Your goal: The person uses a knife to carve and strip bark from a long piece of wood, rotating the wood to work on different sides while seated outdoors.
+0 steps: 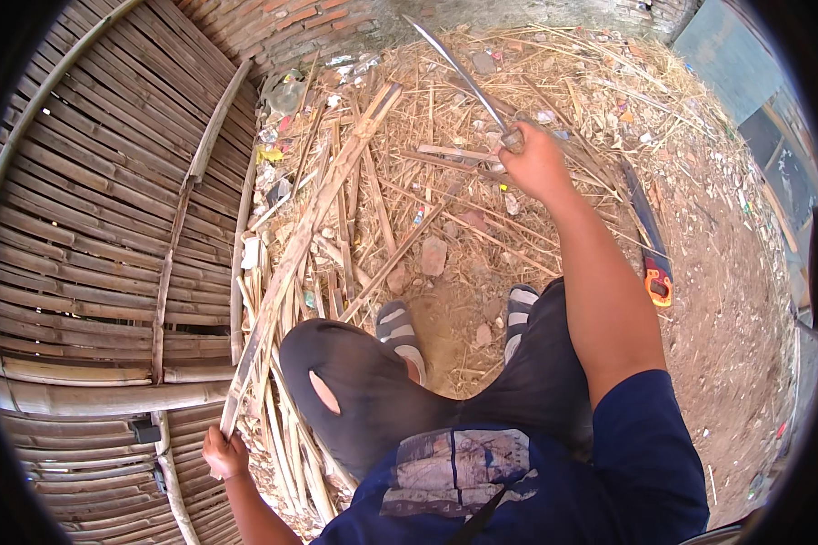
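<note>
My right hand (533, 163) is closed round the handle of a long machete (463, 76), held out ahead of me with its blade pointing up and away to the left. Down at the lower left, my left hand (225, 453) grips the near end of a long split bamboo strip (311, 222). The strip slants away past my left knee toward the far wall, its far end over the littered ground. Blade and strip are apart. The machete's grip is mostly covered by my fingers.
A bamboo slat wall (100, 218) stands close on my left, a brick wall (318, 27) at the back. A handsaw (653, 245) with an orange handle lies to the right. Split bamboo pieces (291, 454), stones (433, 257) and litter cover the ground round my feet.
</note>
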A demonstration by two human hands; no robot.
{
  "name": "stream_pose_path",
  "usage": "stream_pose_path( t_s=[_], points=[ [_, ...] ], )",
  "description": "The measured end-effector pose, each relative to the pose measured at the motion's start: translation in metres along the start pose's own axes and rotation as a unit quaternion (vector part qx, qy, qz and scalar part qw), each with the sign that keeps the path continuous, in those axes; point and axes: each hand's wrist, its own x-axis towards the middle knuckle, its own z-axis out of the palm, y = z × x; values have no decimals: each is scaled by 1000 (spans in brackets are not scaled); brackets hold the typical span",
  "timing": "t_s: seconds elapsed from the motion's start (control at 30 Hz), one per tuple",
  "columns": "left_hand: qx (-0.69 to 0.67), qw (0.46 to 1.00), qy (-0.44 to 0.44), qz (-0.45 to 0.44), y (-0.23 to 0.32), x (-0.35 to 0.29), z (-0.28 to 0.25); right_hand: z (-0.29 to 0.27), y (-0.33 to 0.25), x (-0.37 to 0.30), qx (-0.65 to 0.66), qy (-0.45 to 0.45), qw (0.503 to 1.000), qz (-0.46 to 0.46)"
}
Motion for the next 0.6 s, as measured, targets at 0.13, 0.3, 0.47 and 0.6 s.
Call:
stream_pose_path(
  t_s=[0.13,0.3,0.47,0.6],
  points=[
    [17,1000,-18,15,14,14,9,-1,-24,-24,101,-68,988,-99],
    [-24,999,0,46,53,47,9,19,-43,-48,47,-111,946,-301],
    [-43,997,8,60,77,67,12,26,-78,-83,-71,-188,901,-385],
    [-50,996,13,74,83,67,10,25,-79,-79,-65,-201,899,-385]
  ],
)
